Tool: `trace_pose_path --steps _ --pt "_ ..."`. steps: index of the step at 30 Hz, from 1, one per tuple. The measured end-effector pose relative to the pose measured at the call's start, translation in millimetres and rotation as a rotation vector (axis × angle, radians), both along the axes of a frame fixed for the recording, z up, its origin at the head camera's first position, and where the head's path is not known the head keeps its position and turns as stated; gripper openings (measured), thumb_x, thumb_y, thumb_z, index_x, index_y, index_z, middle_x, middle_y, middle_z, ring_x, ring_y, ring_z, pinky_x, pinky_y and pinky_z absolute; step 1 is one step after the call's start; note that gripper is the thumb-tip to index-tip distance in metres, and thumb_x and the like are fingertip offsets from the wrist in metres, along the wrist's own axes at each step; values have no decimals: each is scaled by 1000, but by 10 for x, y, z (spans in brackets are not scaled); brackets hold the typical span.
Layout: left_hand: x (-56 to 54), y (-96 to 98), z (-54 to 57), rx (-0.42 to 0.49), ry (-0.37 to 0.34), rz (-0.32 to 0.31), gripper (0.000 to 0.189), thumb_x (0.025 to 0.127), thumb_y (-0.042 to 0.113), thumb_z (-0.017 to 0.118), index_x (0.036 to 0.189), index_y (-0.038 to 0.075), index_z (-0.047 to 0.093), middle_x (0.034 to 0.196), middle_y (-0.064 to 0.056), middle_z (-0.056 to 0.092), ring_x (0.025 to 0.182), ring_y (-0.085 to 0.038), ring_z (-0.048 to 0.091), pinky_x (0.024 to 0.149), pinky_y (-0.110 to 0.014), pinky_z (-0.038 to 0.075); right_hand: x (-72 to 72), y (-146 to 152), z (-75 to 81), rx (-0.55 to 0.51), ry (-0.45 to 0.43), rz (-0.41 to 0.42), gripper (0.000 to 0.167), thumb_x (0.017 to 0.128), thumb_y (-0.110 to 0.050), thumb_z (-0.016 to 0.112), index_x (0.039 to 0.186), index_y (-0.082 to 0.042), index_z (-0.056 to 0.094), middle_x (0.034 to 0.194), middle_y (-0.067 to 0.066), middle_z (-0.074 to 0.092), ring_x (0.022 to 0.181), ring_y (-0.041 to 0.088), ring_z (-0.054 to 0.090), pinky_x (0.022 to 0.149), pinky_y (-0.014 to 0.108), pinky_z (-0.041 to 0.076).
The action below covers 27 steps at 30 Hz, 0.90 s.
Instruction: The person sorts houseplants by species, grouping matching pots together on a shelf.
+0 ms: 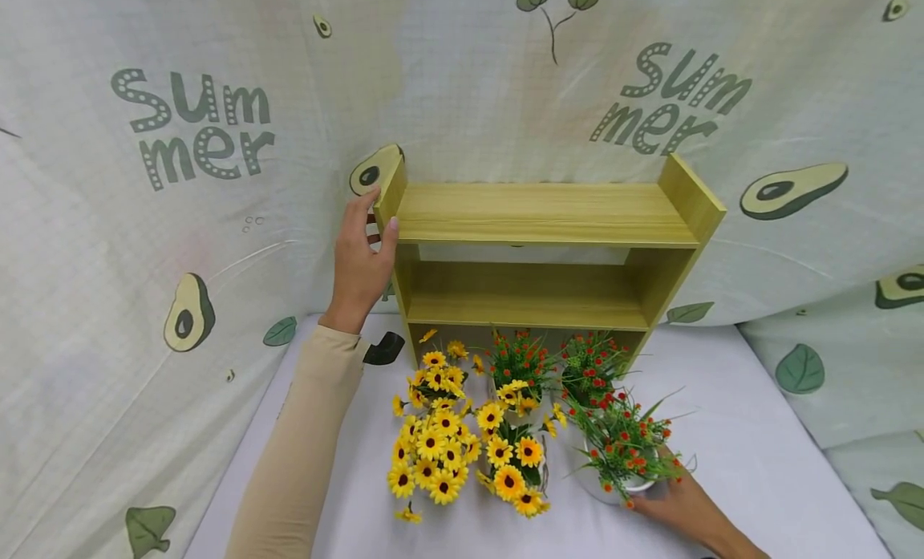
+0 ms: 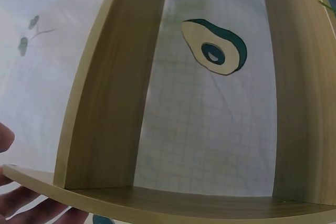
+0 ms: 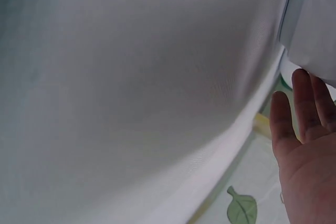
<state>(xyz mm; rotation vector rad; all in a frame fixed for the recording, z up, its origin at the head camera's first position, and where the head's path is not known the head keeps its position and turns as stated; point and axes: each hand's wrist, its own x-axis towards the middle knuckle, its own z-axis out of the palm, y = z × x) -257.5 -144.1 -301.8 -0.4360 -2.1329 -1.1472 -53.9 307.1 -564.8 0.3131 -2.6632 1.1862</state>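
At the upper left of a light wooden shelf [image 1: 541, 214], my left hand [image 1: 358, 266] grips the side panel, thumb at the front edge and fingers along the outside. The left wrist view shows that panel [image 2: 173, 209] between the thumb and fingers. My right hand [image 1: 686, 499] holds a potted plant with small red flowers [image 1: 626, 443] by its white pot [image 1: 639, 487], low on the right. In the right wrist view, the fingers [image 3: 303, 98] reach up against a pale surface, mostly cut off by the frame edge.
Yellow artificial sunflowers [image 1: 436, 447] and orange-yellow ones [image 1: 512, 463] stand in front of the shelf. Two more red-flowered plants, one on the left [image 1: 520, 358] and one on the right [image 1: 588, 366], are by its bottom. A black curved object [image 1: 385, 349] lies beside the left forearm. Printed cloth [image 1: 462, 78] hangs behind.
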Motion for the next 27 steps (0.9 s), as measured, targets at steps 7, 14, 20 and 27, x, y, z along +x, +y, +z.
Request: trace_pose_path --steps 7,14,20,27 --pt "-34 -8 -24 16 -10 20 44 108 11 58 151 0 53 148 -19 57 120 -39 63 89 -56 60 -31 3 9 68 -98 -30 96 68 -12 98 145 14 47 135 37 61 128 36 61 104 30 48" --pt "-67 -11 -42 19 17 55 37 110 10 55 146 1 58 145 -18 62 114 -39 67 83 -55 60 -44 13 25 79 -149 -23 100 69 -14 98 146 18 42 136 41 58 124 62 55 98 69 45" --pt "-77 -12 -48 6 31 58 36 110 10 56 145 1 59 143 -18 63 113 -39 68 81 -55 60 -41 23 32 100 -134 -32 106 67 -14 98 149 19 39 137 42 57 125 62 55 96 56 50" --pt "-90 -23 -55 -28 50 67 36 110 11 55 144 0 59 139 -21 63 111 -40 67 80 -54 59 -36 -8 80 82 -93 -41 104 63 -10 99 146 19 41 131 43 60 120 50 63 94 41 53"
